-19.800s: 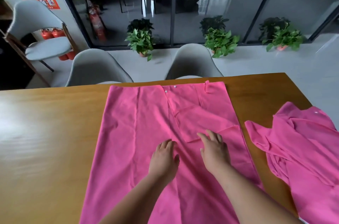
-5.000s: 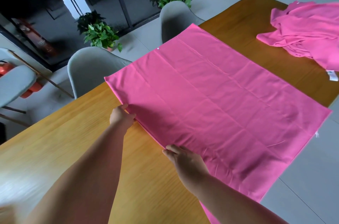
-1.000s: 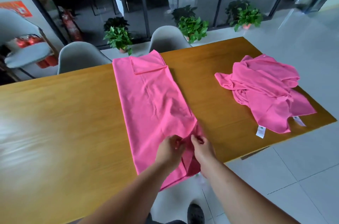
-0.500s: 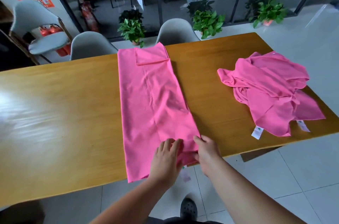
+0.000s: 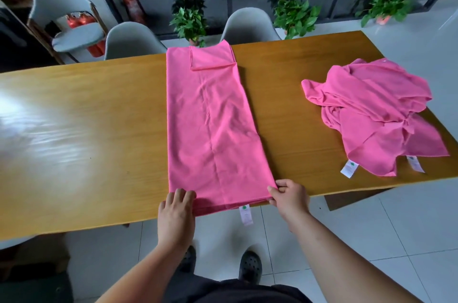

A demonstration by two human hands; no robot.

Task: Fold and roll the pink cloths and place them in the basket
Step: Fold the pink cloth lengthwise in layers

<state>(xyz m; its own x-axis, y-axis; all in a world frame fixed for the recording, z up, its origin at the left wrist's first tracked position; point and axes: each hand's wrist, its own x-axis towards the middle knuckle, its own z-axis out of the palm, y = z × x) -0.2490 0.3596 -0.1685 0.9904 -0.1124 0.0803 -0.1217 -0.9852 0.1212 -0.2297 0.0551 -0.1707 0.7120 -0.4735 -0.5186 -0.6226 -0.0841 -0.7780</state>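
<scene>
Head view. Folded cloth [image 5: 213,129], a long pink strip, lies across the table [image 5: 74,134], its near end at the front edge, tag [image 5: 245,215] hanging off. Left hand [image 5: 176,213]: fingers close together, flat on the near left corner. Right hand [image 5: 290,199]: thumb and fingers pinch the near right corner. Crumpled cloths [image 5: 376,114] lie well apart, to the right.

bright daylight | glare on table [image 5: 49,129] left | wide-angle edge distortion | sharp
</scene>
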